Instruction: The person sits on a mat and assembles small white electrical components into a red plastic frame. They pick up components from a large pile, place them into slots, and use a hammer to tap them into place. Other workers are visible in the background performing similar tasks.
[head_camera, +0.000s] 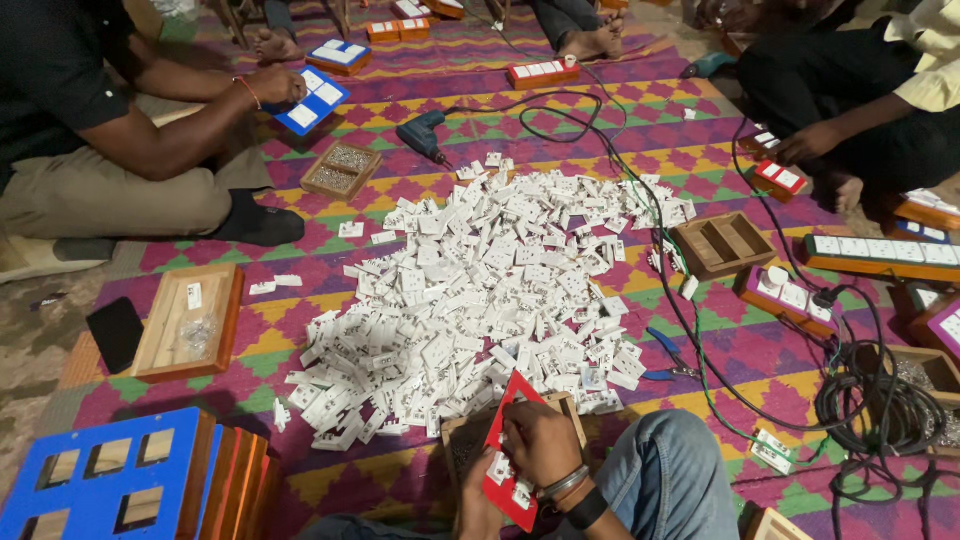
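Observation:
My right hand (540, 445), with bands on its wrist, curls over the upper part of a red switch panel (505, 478) and grips it. My left hand (476, 503) holds the panel's lower left edge from beneath and is mostly hidden. The panel carries a few white switch modules and is tilted over a small wooden box (566, 404). Just beyond lies a big pile of white switch modules (490, 290) on the patterned mat. My jeans-clad knee (665, 470) is to the right.
Other people sit around the mat; one at the left holds a blue panel (310, 100). Around the pile lie a drill (420, 135), a screw tray (342, 170), wooden boxes (190, 320) (722, 243), blue pliers (665, 355), coiled cables (880, 410) and stacked blue panels (110, 480).

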